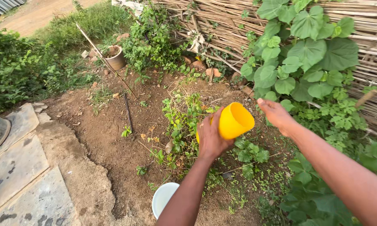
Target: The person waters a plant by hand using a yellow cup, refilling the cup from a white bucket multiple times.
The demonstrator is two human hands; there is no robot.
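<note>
My left hand (211, 140) grips a yellow plastic cup (233, 120), tipped on its side with its open mouth facing right, above small green plants (182, 119) in a patch of bare soil. My right hand (275, 114) hovers just right of the cup's mouth with its fingers loosely apart, holding nothing. A white bucket (163, 197) stands on the soil below my left forearm, partly hidden by it.
A woven bamboo fence (364, 50) runs along the back right with a broad-leaved vine (307, 52) on it. A clay pot (115, 56) and a slanted thin stick (109, 67) stand at the back. Concrete slabs (16, 159) lie at left.
</note>
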